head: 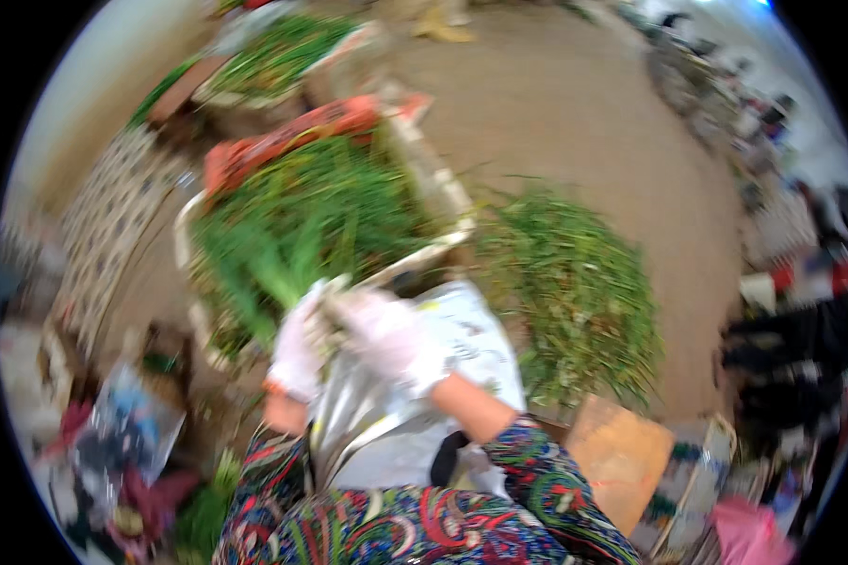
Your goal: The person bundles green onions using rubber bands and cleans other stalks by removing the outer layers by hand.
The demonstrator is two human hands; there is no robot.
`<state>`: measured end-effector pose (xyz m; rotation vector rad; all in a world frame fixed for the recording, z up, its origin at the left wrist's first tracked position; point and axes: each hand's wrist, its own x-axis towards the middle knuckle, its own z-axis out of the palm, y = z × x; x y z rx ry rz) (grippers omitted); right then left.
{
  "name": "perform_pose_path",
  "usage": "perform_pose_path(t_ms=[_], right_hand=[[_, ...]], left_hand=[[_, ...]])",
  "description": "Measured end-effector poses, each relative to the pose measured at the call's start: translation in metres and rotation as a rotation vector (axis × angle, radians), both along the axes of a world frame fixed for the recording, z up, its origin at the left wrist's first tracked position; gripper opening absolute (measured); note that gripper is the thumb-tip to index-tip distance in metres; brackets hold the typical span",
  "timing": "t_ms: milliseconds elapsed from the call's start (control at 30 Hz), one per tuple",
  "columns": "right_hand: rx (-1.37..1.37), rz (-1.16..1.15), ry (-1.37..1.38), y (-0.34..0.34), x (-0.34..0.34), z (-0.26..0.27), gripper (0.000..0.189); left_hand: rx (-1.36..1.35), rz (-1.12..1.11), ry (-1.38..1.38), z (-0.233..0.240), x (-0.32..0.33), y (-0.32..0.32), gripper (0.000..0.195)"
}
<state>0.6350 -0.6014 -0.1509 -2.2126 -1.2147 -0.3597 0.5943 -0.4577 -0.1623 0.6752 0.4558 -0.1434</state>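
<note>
My left hand (298,349), in a pale knit glove, grips the lower end of a small bunch of long green stalks (283,272), which look like chives or scallions. Its leaves fan out over the near side of a white foam box (424,248) heaped with similar greens (339,191). Close against the left hand is my right hand (392,339), gloved too, with its fingers at the stalk ends. Motion blur hides whether these fingers are closed on the stalks. A white plastic sheet or sack (473,339) with printing covers my lap beneath both hands.
A loose pile of trimmed leaves (579,289) lies on the floor to the right. An orange bag (290,141) drapes over the box's far rim. Beyond stands another box of greens (275,60). A wooden board (618,459) is at lower right, a clear plastic bag (127,424) at left.
</note>
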Motion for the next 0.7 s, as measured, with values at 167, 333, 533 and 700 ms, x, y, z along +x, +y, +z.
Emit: perform_pose_path(t_ms=[167,333,533,700], right_hand=[[-0.177,-0.094,-0.083,0.018,0.0,-0.025,0.01],[-0.09,-0.012,-0.137,-0.006,0.003,-0.018,0.008],[-0.009,0.236,0.055,-0.026,0.021,-0.016,0.014],[-0.381,-0.346,0.27,-0.145,0.035,-0.043,0.016]], left_hand=[[-0.118,-0.031,-0.118,-0.041,-0.004,0.013,0.035],[-0.049,0.105,0.089,-0.025,0.004,-0.012,0.037],[-0.176,0.005,-0.124,0.003,-0.004,0.031,0.043],[-0.143,0.025,-0.187,-0.021,0.015,0.024,0.039]])
